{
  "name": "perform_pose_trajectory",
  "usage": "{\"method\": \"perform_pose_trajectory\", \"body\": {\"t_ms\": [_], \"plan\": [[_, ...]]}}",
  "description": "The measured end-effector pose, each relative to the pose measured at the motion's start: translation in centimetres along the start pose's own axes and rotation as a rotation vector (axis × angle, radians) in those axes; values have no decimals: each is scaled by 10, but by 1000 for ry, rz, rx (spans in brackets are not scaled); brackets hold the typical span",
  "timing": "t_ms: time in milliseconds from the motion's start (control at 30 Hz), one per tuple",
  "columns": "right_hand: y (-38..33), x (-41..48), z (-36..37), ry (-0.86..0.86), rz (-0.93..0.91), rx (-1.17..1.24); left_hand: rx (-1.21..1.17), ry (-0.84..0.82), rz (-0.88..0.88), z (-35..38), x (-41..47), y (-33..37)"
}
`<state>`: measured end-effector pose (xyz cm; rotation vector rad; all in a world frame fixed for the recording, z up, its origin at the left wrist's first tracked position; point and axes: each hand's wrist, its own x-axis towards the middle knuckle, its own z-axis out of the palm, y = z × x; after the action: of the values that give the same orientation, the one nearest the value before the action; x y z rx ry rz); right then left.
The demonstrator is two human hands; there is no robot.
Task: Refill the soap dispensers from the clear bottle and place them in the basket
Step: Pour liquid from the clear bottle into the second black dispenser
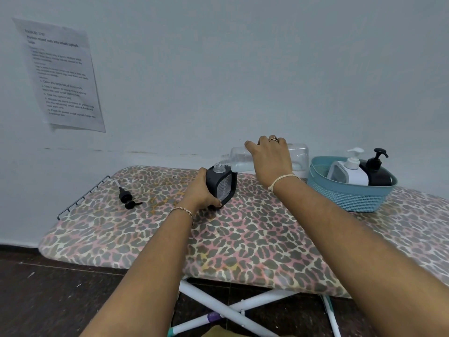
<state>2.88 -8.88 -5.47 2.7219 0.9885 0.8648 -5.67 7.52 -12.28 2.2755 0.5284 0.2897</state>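
My right hand (269,161) grips the clear bottle (300,158), tipped on its side with its neck over the open mouth of a dark square soap dispenser (224,186). That dispenser stands on the leopard-print board, and my left hand (202,192) holds its left side. Its black pump head (127,197) lies loose on the board to the left. A teal basket (349,195) at the right holds a white dispenser (349,171) and a black dispenser (376,171), both with pumps on.
The ironing board (243,239) stands against a pale wall, with a wire rack (80,200) at its left end and white crossed legs (243,310) below. A printed sheet (60,74) hangs on the wall at the left. Dark floor lies underneath.
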Motion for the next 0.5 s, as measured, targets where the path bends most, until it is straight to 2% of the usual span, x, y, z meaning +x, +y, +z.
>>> {"method": "perform_pose_trajectory", "body": {"t_ms": [500], "plan": [[-1, 1, -1, 0, -10, -24, -2, 7, -7, 1, 2, -2]]}}
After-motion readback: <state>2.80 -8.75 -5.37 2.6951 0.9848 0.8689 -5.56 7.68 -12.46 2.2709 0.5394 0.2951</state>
